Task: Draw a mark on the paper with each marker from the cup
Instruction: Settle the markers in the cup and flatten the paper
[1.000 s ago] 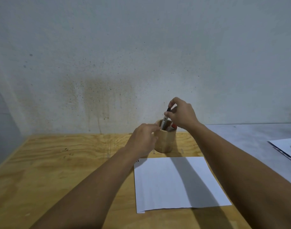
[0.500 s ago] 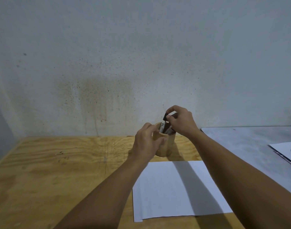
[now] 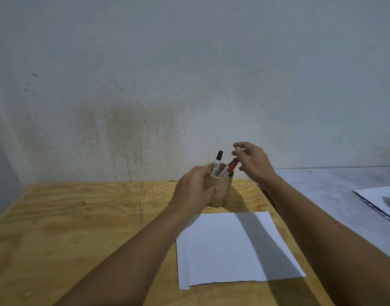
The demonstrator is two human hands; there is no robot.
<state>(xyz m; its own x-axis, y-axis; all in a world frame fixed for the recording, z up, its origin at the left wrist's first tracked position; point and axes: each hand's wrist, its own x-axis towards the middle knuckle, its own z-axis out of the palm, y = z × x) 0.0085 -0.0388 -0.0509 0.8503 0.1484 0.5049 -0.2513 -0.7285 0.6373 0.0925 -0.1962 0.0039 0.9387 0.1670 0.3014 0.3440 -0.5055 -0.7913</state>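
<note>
Wooden cup (image 3: 220,195); plywood table (image 3: 79,217); matt paper (image 3: 222,250).

A plywood table (image 3: 79,228) with strong grain fills the left and middle of the view, its far edge against a stained wall (image 3: 145,85). Near that far edge stands a wooden cup (image 3: 220,193), upright on the board. Just in front of the cup lies a white paper (image 3: 222,246), flat, its near left corner slightly out of line, with a broad shadow running across its right half. To the right the plywood meets a grey surface (image 3: 322,195). On that grey surface, at the right edge of the view, lies another sheet (image 3: 375,197), only partly visible.
</note>
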